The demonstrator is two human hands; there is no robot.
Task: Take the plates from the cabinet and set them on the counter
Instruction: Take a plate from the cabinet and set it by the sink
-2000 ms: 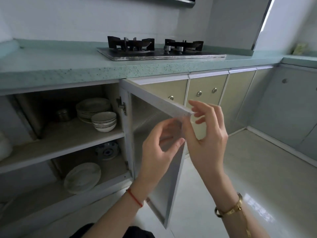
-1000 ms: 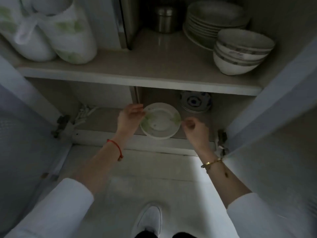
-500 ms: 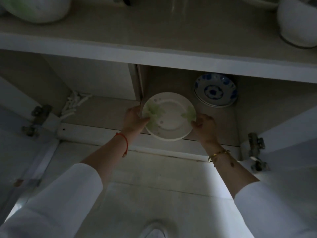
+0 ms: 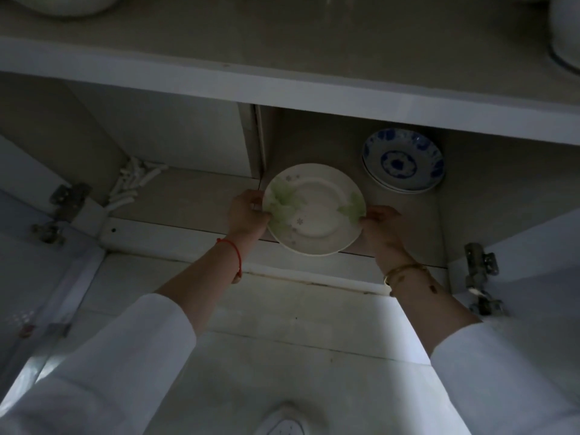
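A white plate with green leaf print [image 4: 314, 211] hangs over the front edge of the lower cabinet shelf [image 4: 194, 199], tilted toward me. My left hand [image 4: 248, 215] grips its left rim and my right hand [image 4: 381, 226] grips its right rim. Whether more plates lie stacked under it, I cannot tell. Behind and to the right, blue-patterned plates [image 4: 403, 164] lean in a small stack at the back of the same shelf.
The upper shelf [image 4: 282, 80] juts out just above the plate. White rims of crockery [image 4: 565, 36] show at its top right. Open cabinet doors with hinges [image 4: 480, 265] stand on both sides. A white bundle [image 4: 135, 183] lies at the shelf's back left. My shoe [image 4: 282, 422] is on the floor.
After opening the door, both hands reached into the lower shelf and took the leaf-print plate by its rims. It has since moved slightly outward over the shelf's front edge.
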